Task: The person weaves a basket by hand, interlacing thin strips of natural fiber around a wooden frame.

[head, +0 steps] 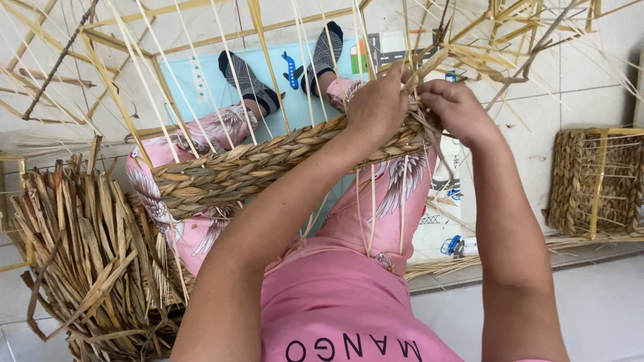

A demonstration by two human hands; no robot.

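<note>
A half-woven basket lies across my lap: a gold wire frame (201, 41) strung with thin pale cords and a band of braided straw weave (235, 171) along its lower side. My left hand (379, 104) grips the right end of the woven band. Close beside it, my right hand (455, 110) pinches a dried straw strand (429, 67) at the edge of the weave. Both hands nearly touch each other. My legs in pink patterned trousers and dark socks stretch out under the frame.
A bundle of dried straw leaves (87, 255) is piled at my left. A finished woven basket (594, 181) sits on the tiled floor at the right. A light blue play mat (201, 80) lies beneath my feet. More wire frames stand top right.
</note>
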